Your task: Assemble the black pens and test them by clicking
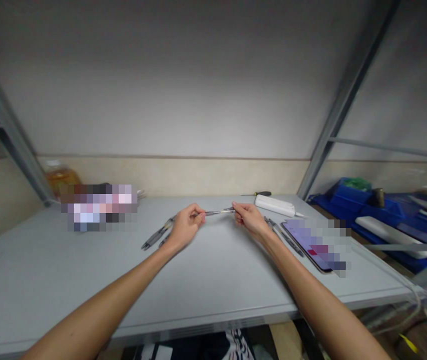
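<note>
Grey slim plastic pen (217, 213) held level just above pale grey table (213, 280): left hand (186, 227) clenched round one end, right hand (249, 217) pinching the other, bracing both ends. Similar dark pens (156, 236) lie beside.

What I can't make out from here
Pixel blocks mask a patch (98, 207) on the table (213, 285) and most of the phone (293, 231). My left hand (185, 227) and right hand (249, 220) cover both ends of the pen (219, 213).

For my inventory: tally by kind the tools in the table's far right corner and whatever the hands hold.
Pen, held between left hand and right hand: 1
Screwdriver: 1
White handheld device: 1
Total: 3
</note>
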